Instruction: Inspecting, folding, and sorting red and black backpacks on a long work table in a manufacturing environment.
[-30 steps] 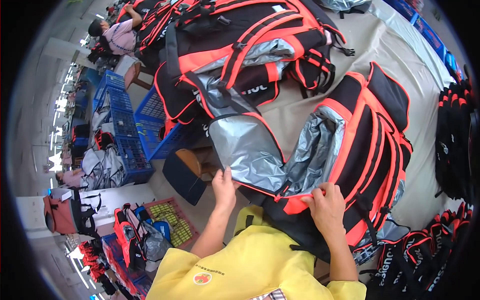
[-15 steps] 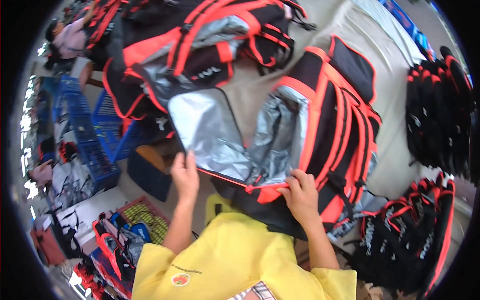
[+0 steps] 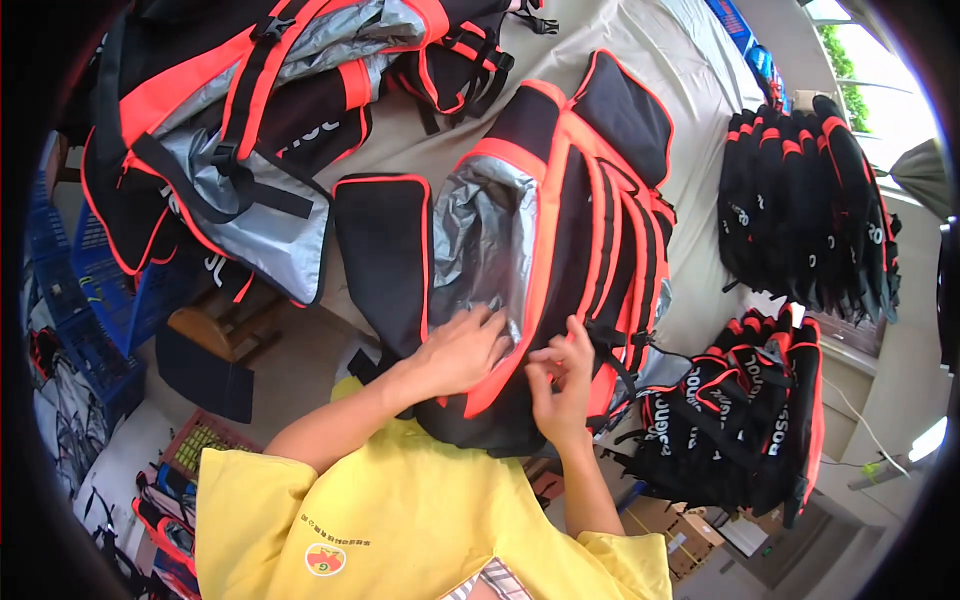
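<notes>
A second open bag in black, orange and silver lies at the table's upper left. Two stacks of folded black-and-orange bags sit at the right, one near the window, one lower. Blue crates and a stool stand left.
</notes>
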A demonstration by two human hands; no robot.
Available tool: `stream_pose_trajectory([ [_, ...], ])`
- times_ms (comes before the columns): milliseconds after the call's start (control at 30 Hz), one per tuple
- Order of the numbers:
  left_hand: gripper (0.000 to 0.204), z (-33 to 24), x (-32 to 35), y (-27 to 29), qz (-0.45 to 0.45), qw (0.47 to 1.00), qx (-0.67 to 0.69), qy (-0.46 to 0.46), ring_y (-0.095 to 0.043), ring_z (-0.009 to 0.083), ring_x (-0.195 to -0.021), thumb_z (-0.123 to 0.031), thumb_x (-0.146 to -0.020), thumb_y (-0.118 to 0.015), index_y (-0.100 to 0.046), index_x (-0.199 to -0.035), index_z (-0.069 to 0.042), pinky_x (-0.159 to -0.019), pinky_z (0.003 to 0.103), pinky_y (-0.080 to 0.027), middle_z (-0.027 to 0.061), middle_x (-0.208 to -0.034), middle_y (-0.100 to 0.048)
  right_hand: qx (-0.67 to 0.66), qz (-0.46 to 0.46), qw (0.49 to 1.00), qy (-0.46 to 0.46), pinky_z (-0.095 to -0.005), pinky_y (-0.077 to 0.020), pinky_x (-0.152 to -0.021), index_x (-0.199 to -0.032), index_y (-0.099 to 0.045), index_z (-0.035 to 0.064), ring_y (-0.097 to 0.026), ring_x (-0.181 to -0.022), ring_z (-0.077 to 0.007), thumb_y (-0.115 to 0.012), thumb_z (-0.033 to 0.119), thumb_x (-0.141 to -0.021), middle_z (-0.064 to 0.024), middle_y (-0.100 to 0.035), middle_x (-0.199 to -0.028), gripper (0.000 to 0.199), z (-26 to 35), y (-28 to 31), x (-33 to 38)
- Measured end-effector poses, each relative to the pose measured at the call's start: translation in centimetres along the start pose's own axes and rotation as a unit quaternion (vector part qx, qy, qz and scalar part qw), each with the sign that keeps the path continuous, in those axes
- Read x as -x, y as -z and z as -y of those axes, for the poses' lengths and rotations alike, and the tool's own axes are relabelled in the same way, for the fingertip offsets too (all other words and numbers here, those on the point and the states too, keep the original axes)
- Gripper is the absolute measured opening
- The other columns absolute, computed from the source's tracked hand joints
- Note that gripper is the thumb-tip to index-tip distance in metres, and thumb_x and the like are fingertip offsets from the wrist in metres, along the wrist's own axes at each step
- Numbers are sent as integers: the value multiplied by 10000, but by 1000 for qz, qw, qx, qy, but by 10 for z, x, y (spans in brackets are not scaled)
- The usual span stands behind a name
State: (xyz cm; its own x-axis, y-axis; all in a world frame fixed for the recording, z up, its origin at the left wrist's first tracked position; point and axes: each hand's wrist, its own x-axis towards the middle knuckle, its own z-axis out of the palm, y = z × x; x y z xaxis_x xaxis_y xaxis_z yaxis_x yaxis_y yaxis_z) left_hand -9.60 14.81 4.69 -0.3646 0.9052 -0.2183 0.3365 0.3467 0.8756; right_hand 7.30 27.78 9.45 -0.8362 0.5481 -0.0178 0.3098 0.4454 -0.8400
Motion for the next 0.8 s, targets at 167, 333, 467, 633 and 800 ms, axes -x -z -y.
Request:
stream_pose_trajectory([
  [167, 496, -14, 5, 3, 5, 1000, 15, 21, -664, 453, -1050, -265, -1055, -562, -515, -1444, 39, -855, 553, -579, 262, -1157, -624, 31, -63, 979, -190, -320, -604, -822, -1572, -366, -18, -732, -1009, -221, -693, 141, -1035, -175, -671, -1341, 649, 30, 3, -94],
  [333, 555, -8, 1, 8, 12, 1000, -26, 10, -578, 486, -1163, -222, -975, -667, -511, -1410, 84, -961, 548, -533, 291, -1217, -561, 380, 122, 894, -205, -447, -587, -845, -1382, -570, -61, -764, -954, -385, -727, 385, -966, -235, -771, -993, 630, 29, -28, -152],
  [467, 849, 30, -25, 21, -153, 985, -22, 80, -330, 603, -1473, -250, -909, -780, -354, -1540, 125, -1246, 570, -305, 437, -1584, -302, 18, 74, 969, -237, -292, -523, -731, -1191, -705, -15, -695, -803, -149, -640, 145, -1035, -94, -758, -932, 233, -42, -5, -132],
  [633, 842, 60, -36, -16, -43, 997, -17, -68, -297, 605, -1507, -96, -870, -698, -299, -1580, 118, -1264, 600, -273, 442, -1602, -276, -218, 7, 931, -294, -246, -513, -826, -1271, -680, -45, -652, -915, -82, -615, 60, -1060, -33, -735, -1078, 246, -64, -13, -111],
  [800, 763, 56, -43, -10, -24, 992, -34, -121, -336, 591, -1493, -20, -827, -646, -401, -1536, 121, -1238, 596, -332, 411, -1585, -332, -347, -15, 880, -323, -300, -566, -921, -1350, -633, -44, -707, -1012, -140, -591, 35, -1071, -87, -738, -1205, 293, -77, -11, -107],
])
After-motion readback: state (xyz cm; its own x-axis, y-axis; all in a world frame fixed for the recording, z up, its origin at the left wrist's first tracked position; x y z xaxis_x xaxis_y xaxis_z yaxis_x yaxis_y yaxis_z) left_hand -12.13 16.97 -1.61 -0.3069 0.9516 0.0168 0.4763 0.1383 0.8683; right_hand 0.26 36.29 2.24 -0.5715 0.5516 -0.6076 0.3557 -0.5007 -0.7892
